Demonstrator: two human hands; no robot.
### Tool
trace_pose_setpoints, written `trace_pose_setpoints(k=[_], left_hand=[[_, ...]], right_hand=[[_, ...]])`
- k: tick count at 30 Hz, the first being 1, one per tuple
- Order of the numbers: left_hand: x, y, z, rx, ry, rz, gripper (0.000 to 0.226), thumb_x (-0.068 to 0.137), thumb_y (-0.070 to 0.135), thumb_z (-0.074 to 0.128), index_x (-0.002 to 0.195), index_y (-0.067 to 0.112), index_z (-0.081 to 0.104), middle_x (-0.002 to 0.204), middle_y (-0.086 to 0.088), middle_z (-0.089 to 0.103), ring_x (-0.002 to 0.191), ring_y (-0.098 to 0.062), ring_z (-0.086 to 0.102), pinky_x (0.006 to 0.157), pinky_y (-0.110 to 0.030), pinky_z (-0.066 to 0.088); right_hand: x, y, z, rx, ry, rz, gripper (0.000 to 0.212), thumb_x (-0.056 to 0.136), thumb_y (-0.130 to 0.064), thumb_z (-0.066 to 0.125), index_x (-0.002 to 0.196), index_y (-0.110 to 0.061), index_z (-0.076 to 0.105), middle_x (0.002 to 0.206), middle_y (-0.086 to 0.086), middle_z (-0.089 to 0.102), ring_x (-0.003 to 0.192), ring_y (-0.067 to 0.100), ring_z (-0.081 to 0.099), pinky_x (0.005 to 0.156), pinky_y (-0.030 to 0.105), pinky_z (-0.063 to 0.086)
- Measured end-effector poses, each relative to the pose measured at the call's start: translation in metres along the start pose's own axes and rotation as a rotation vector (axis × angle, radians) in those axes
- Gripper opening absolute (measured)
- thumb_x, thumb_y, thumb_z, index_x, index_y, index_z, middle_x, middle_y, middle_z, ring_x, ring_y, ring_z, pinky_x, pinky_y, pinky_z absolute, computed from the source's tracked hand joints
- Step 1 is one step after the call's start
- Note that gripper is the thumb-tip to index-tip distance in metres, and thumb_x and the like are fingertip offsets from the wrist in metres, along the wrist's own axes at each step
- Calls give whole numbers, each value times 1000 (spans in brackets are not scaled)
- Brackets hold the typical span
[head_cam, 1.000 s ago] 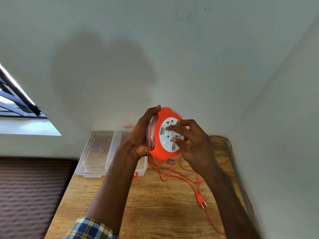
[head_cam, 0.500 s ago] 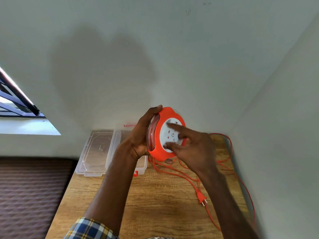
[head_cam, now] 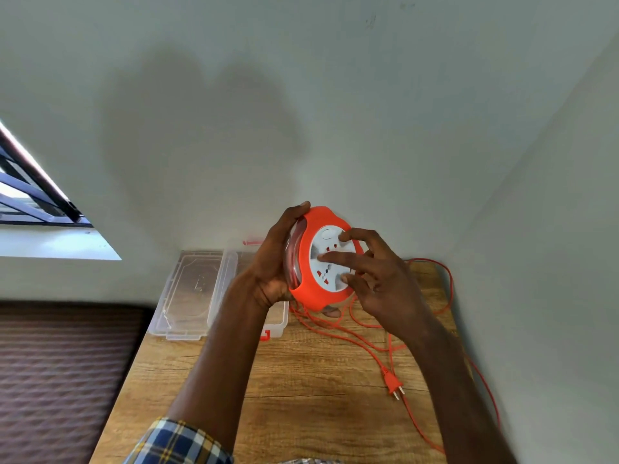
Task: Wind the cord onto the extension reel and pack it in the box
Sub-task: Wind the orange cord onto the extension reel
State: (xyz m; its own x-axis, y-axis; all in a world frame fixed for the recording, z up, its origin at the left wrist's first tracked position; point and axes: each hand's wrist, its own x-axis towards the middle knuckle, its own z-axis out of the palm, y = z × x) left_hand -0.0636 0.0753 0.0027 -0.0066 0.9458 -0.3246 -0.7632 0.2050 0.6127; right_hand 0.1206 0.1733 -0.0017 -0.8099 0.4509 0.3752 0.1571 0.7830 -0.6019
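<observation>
here, left hand (head_cam: 274,259) grips reel (head_cam: 306,289), right hand (head_cam: 378,279) fingertips on its face

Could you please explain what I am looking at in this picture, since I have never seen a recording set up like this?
There is no machine here: a person wears a wide-angle camera on the head, so the single view looks forward and down at their own two bare hands. The left hand grips the rim of an orange extension reel, holding it up above a wooden table. The right hand has its fingers on the reel's white socket face, apparently to turn it. Much of the orange cord lies loose on the table, ending in a plug. Behind the left arm stands a clear plastic box, with its clear lid lying beside it. A checked sleeve shows at the bottom edge.
</observation>
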Motion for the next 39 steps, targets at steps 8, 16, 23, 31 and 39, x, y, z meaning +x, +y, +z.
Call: trace_pose_setpoints(k=[8, 16, 23, 31, 39], left_hand=[[-1, 0, -2, 14, 34, 13, 85, 96, 71, 50, 159, 15, 44, 145, -18, 50, 127, -39, 49, 117, -58, 33], [-1, 0, 8, 39, 3, 37, 65, 99, 63, 53, 136, 11, 65, 127, -18, 67, 114, -37, 64, 104, -52, 50], [4, -5, 8, 38, 17, 45, 76, 95, 67, 55, 146, 11, 61, 137, -19, 64, 117, -37, 63, 105, -54, 51], [-1, 0, -2, -7, -78, -4, 68, 95, 69, 55, 130, 13, 72, 127, -17, 70, 108, -36, 70, 97, -53, 56], [0, 0, 0, 30, -15, -3, 65, 91, 69, 58, 120, 16, 79, 119, -14, 74, 102, -32, 72, 92, -48, 59]], right_hand=[[1, -6, 9, -159, -5, 59, 63, 90, -18, 74, 136, -57, 56, 148, -12, 51, 130, 16, 52, 86, 40, 59], [1, -20, 15, 19, 254, 351, 60, 64, -78, 73, 122, -68, 59, 93, -24, 76, 80, -8, 68, 67, 20, 55], [1, -21, 20, -73, 371, 384, 61, 81, -82, 60, 125, -42, 68, 78, -18, 74, 67, -4, 67, 56, 23, 56], [-3, 3, 0, -68, -35, 1, 57, 93, -9, 71, 130, -52, 64, 149, -16, 49, 130, 13, 50, 90, 34, 55], [-3, 2, 6, -189, 52, 14, 60, 90, -12, 74, 132, -53, 62, 143, -14, 58, 117, 13, 49, 73, 30, 55]])
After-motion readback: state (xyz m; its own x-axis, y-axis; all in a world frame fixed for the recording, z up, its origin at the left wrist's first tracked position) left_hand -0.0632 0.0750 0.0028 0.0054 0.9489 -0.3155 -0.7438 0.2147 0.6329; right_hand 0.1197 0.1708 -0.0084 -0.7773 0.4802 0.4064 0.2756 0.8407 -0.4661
